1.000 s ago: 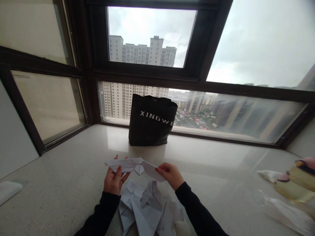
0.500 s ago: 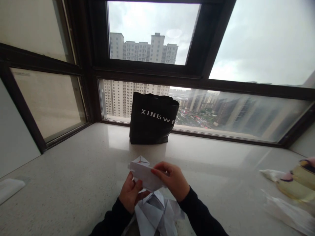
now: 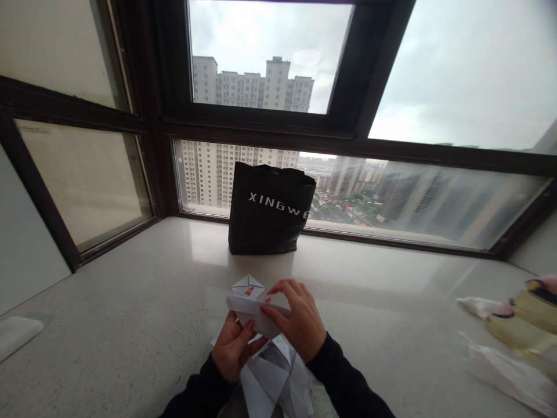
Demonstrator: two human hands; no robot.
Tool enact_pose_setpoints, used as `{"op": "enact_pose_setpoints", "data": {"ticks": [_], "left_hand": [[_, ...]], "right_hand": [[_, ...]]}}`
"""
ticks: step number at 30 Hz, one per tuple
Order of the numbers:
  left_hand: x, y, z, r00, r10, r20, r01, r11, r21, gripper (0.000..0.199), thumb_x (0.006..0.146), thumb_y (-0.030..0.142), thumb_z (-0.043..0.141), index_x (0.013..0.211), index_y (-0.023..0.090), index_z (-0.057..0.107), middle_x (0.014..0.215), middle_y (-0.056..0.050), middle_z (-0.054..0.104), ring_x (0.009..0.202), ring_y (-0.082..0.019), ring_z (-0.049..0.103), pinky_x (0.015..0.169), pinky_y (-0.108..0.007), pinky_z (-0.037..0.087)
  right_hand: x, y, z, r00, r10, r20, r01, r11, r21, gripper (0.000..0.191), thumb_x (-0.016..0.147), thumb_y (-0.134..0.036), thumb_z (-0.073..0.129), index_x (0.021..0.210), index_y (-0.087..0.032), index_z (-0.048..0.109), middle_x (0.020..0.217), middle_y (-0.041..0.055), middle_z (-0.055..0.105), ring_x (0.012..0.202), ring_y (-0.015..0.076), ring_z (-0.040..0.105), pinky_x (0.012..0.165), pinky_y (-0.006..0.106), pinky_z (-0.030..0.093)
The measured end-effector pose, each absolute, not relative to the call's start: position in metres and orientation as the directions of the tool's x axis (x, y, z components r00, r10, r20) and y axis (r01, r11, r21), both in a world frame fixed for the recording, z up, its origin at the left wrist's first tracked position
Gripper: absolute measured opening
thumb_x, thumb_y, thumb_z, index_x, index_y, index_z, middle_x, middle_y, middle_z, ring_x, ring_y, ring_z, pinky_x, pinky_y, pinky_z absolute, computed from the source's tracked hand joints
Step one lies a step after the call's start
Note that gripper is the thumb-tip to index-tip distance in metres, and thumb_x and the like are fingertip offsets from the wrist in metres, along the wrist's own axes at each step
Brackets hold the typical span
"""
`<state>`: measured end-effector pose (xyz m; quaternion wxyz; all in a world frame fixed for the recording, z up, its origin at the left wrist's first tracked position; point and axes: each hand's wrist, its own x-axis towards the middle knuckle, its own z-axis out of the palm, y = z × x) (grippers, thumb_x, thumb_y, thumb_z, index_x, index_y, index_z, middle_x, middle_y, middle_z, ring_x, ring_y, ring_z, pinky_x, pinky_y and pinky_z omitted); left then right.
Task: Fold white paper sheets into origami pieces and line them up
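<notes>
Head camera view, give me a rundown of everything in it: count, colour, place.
Countertop: one, pale speckled, below window
Window panes: several, dark-framed, behind
Buildings: several, grey and beige, outside
Bag: one, black, white lettering, centre back
Held paper: one, white, in left hand
Paper pile: uncountable, white, beneath hands
White object: one, left edge
Yellowish item: one, unclear, right edge
Left hand: one, bottom centre
Right hand: one, beside it
Sleeves: two, dark, below
</notes>
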<state>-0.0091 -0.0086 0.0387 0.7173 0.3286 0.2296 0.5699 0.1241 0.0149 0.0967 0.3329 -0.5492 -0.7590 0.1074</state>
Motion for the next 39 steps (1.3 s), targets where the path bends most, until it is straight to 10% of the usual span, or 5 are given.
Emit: {"op": "enact_pose_setpoints", "data": {"ticks": [7, 10, 13, 18, 39], "left_hand": [[-0.014, 0.026, 0.042, 0.224, 0.891, 0.394, -0.076, -0.387, 0.919, 0.067, 0.075, 0.029, 0.047, 0.128, 0.020, 0.007, 0.131, -0.013, 0.024, 0.118, -0.026, 0.026, 0.094, -0.041, 0.026], [-0.018, 0.046, 0.053, 0.338, 0.757, 0.559, 0.437, -0.652, 0.619, 0.066, 0.075, 0.027, 0.045, 0.128, 0.018, 0.006, 0.133, -0.014, 0.020, 0.121, -0.027, 0.017, 0.094, -0.045, 0.023], [-0.009, 0.058, 0.056, 0.641, 0.686, 0.344, 0.681, -0.715, 0.157, 0.050, 0.076, 0.032, 0.046, 0.121, 0.020, 0.029, 0.124, -0.011, 0.038, 0.115, -0.028, 0.029, 0.091, -0.046, 0.025], [0.014, 0.064, 0.045, 0.686, 0.719, 0.109, 0.722, -0.691, 0.013, 0.016, 0.078, 0.021, 0.046, 0.085, 0.010, 0.054, 0.078, -0.012, 0.062, 0.082, -0.025, 0.054, 0.071, -0.040, 0.041], [0.030, 0.085, 0.042, 0.690, 0.723, -0.037, 0.708, -0.665, 0.239, 0.021, 0.080, 0.026, 0.046, 0.097, 0.014, 0.051, 0.091, -0.004, 0.056, 0.075, -0.014, 0.056, 0.064, -0.032, 0.047]], "right_hand": [[0.160, 0.033, 0.097, -0.299, 0.918, 0.262, 0.776, 0.393, -0.493, 0.015, 0.073, -0.027, 0.051, 0.080, -0.018, 0.061, 0.070, 0.0019, 0.065, 0.064, 0.0159, 0.059, 0.059, 0.024, 0.042], [0.176, 0.039, 0.092, -0.285, 0.912, 0.295, 0.823, 0.390, -0.414, 0.016, 0.076, -0.025, 0.047, 0.080, -0.018, 0.060, 0.079, 0.0059, 0.064, 0.076, 0.0203, 0.056, 0.068, 0.030, 0.040], [0.184, 0.043, 0.074, -0.317, 0.906, 0.282, 0.847, 0.404, -0.345, 0.015, 0.076, -0.022, 0.045, 0.082, -0.019, 0.059, 0.082, 0.0064, 0.062, 0.080, 0.0208, 0.054, 0.071, 0.031, 0.038], [0.190, 0.042, 0.041, -0.359, 0.908, 0.215, 0.865, 0.411, -0.289, 0.014, 0.076, -0.022, 0.047, 0.079, -0.017, 0.060, 0.078, 0.0063, 0.062, 0.076, 0.0195, 0.056, 0.068, 0.028, 0.040], [0.222, 0.043, 0.032, -0.103, 0.994, 0.042, 0.768, 0.107, -0.631, 0.026, 0.072, -0.036, 0.050, 0.077, -0.014, 0.063, 0.057, 0.0012, 0.063, 0.051, 0.0139, 0.058, 0.045, 0.022, 0.043]]}}
